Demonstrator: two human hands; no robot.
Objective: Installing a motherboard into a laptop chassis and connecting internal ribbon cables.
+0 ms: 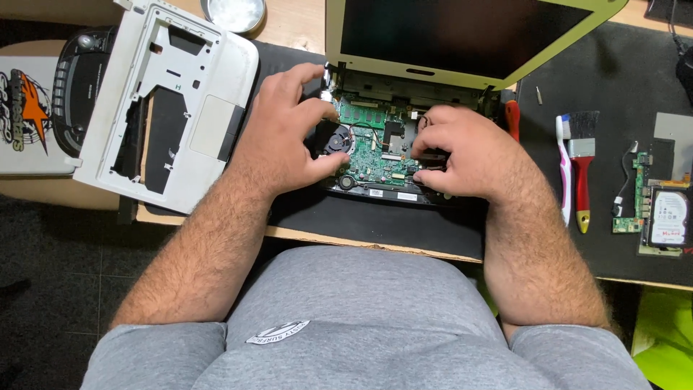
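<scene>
Opened laptop (404,108): base without its top cover, lying on a black work mat (577,72) directly under both hands, screen tilted back beyond the fingertips. Green motherboard (372,155) exposed between the two hands; round black cooling fan (336,139) just beneath the left fingertips.

Left hand (285,133): fingers (307,72) spread, tips resting on the board's left edge and the fan, thumb touching the lower board edge. Holds nothing that can be made out.

Right hand (465,155): fingers (433,115) curled and close together, tips pressed onto the right part of the board; whether they pinch a part cannot be told.

White rectangular stickers (390,193): on the front rim of the base, just below the thumbs.

Removed white palmrest cover (170,101): beyond the left knuckles, tilted, touchpad area facing up.

Round metal tin (234,13): past the cover, at the far edge.

Black disc player (79,87): further left, part under the cover, beside a pale case with an orange star graphic (25,108).

Red screwdriver handle (512,119): just right of the right-hand knuckles.

Pink-white toothbrush (564,170) and red-handled paintbrush (581,162): side by side, right of the right wrist.

Small green circuit board (639,191) and hard drive with white label (668,217): farthest right on the mat.

Table (303,22): light wood, mat covering most of it. Dark floor (58,274) on the left; yellow-green object (664,332) lower right.
</scene>
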